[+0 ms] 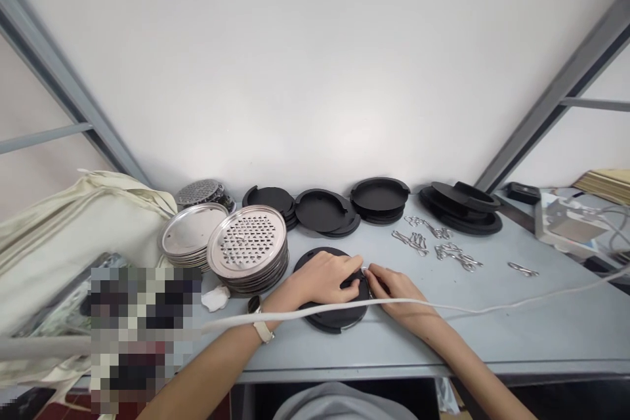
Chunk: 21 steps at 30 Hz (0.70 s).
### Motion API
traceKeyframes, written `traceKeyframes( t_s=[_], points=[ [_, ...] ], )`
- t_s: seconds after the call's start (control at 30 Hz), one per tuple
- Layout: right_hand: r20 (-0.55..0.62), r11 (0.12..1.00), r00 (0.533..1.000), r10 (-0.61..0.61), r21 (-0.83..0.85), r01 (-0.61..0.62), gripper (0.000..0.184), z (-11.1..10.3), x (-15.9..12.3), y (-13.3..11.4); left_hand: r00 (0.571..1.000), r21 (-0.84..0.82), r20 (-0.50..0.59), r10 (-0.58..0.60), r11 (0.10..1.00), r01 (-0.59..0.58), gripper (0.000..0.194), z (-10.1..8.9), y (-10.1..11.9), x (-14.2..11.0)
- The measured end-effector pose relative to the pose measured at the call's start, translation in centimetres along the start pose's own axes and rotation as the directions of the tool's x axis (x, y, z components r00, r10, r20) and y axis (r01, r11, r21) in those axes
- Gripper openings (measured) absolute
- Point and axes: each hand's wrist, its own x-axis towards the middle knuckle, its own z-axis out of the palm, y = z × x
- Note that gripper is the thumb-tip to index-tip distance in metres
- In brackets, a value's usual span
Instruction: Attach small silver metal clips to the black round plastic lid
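Note:
A round black plastic disc (327,320) with a raised rim lies on the table in front of me. My left hand (329,275) rests over it, thumb and index finger curled at its right side, holding it down. At that right edge, my right hand (394,287) pinches a small shiny metal wire clip (365,270) against the disc. Several similar wire clips (457,256) lie loose to the right. Part of the disc is hidden under my left hand.
Stacked perforated metal grater discs (249,243) and plain metal discs (194,230) stand left. Black disc stacks (378,200) line the back along the wall. A white cable (315,309) crosses in front of my hands. A pale cloth bag (63,243) sits far left, a white device (566,220) far right.

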Motion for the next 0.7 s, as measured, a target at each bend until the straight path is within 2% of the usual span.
traceKeyframes(
  t_s=[0.17,0.5,0.7],
  points=[
    [-0.015,0.997,0.997,0.072,-0.009,-0.072,0.029,-0.01,0.18,-0.30,1.000,-0.033,-0.017,0.009,0.999,-0.010,0.012,0.18,-0.14,0.47],
    [-0.029,0.998,0.999,0.042,-0.040,-0.043,0.030,-0.23,0.10,-0.29,1.000,-0.072,0.003,0.003,0.997,-0.002,0.013,0.05,0.03,0.59],
    [-0.036,0.995,0.999,0.017,-0.098,-0.021,0.030,-0.05,0.27,-0.17,0.998,-0.126,0.017,-0.065,0.990,0.067,0.013,-0.04,0.04,0.74]
  ],
)
